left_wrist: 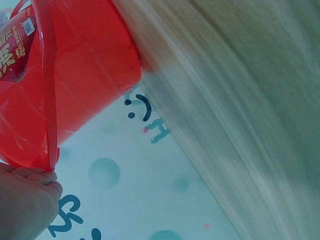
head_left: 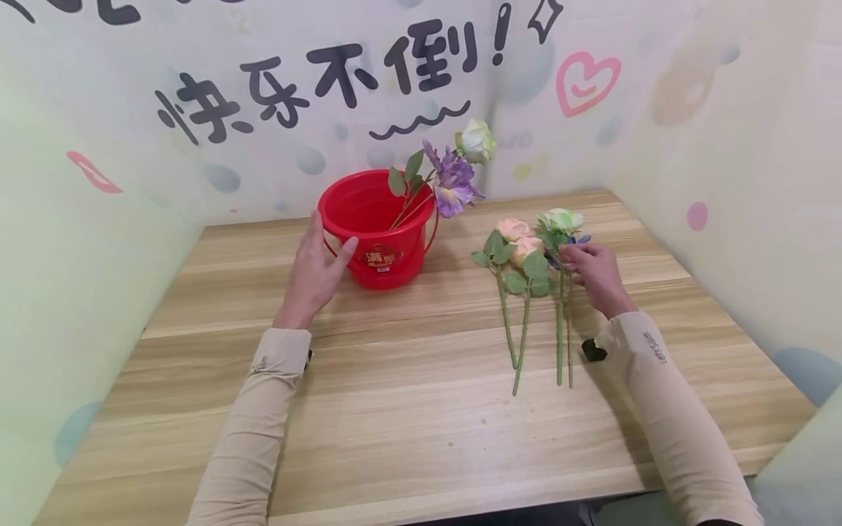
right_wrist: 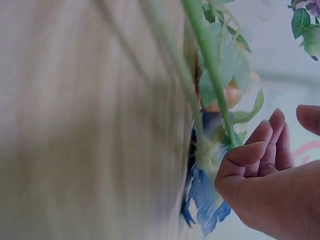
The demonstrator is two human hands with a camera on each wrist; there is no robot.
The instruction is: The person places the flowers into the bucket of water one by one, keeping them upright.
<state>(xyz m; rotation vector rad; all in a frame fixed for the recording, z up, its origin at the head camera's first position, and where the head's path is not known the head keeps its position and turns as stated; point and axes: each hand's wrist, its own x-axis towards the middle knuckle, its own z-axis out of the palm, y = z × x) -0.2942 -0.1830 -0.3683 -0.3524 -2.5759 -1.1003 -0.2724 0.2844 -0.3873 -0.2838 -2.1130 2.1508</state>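
My left hand (head_left: 314, 274) rests against the left side of a red bucket (head_left: 395, 259), fingers extended and thumb out toward its front. In the left wrist view, fingertips meet the bucket's rim by its red handle (left_wrist: 49, 100). Inside the bucket lean a purple flower (head_left: 452, 179) and a white rose (head_left: 476, 142), their blooms past the right rim. My right hand (head_left: 595, 274) is over the stems of a pale green-white rose (head_left: 560, 220) and a blue flower (right_wrist: 207, 200). Its fingers are loosely bent, the thumb apart from them in the right wrist view.
Two peach roses (head_left: 526, 250) with green leaves lie left of my right hand, their stems pointing toward the table's front. A wooden table (head_left: 395, 424) bears everything. Printed walls (head_left: 276, 168) stand close behind it and along both sides.
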